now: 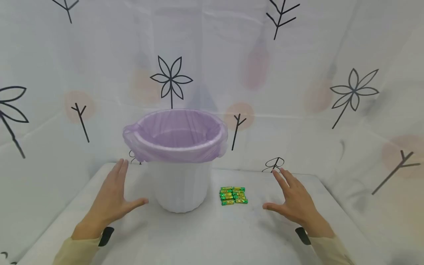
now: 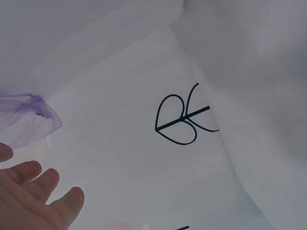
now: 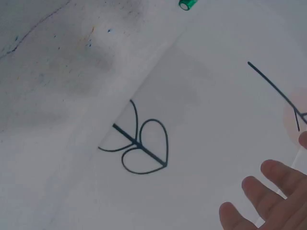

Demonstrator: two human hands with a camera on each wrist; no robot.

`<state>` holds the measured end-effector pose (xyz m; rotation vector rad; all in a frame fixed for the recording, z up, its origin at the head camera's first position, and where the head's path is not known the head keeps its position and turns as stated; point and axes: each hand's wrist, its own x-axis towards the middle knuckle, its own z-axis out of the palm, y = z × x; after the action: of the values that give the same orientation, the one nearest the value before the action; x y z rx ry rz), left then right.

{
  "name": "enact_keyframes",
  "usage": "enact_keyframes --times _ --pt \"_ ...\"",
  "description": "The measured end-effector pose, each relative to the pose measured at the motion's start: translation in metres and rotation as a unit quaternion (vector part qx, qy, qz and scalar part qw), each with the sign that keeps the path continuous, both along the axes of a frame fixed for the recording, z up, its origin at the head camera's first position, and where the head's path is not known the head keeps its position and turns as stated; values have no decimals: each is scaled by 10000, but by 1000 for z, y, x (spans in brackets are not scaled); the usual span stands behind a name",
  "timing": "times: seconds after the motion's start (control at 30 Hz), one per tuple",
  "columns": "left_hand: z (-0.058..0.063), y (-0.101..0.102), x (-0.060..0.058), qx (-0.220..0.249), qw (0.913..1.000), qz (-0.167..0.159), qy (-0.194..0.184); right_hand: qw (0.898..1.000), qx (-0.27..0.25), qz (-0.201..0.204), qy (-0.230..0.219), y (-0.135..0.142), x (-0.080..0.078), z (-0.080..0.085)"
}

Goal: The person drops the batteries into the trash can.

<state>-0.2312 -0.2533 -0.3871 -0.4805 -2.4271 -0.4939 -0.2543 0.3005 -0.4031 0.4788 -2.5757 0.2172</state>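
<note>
A white trash bin [image 1: 180,187] stands upright on the table, lined with a translucent purple bag [image 1: 175,154] folded over its rim. To the bin's right lies a group of several green and gold batteries [image 1: 233,195] in two columns. My left hand [image 1: 110,197] is held left of the bin, thumb spread from the fingers, with nothing in it. On the other side my right hand [image 1: 296,202] hovers to the right of the batteries, fingers spread and holding nothing. A gathered end of the bag [image 2: 38,108] appears beside my left fingers in the left wrist view.
The white table [image 1: 205,239] meets a hanging white curtain [image 1: 212,73] with dark plant drawings at its back edge. One battery end [image 3: 187,4] peeks in at the top of the right wrist view. Dark bands [image 1: 106,236] sit at both wrists.
</note>
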Motion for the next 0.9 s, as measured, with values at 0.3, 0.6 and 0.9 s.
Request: enact_keyframes --times 0.3,0.6,0.9 --pt "22 7 -1 703 9966 -363 225 9981 50 211 -585 -27 -6 0" --pt "41 15 -5 1232 9881 -588 706 9938 -99 501 -983 -50 -9 -6" --pt "62 24 -11 1672 9732 -825 1344 9877 -224 736 -1360 -64 -12 -7"
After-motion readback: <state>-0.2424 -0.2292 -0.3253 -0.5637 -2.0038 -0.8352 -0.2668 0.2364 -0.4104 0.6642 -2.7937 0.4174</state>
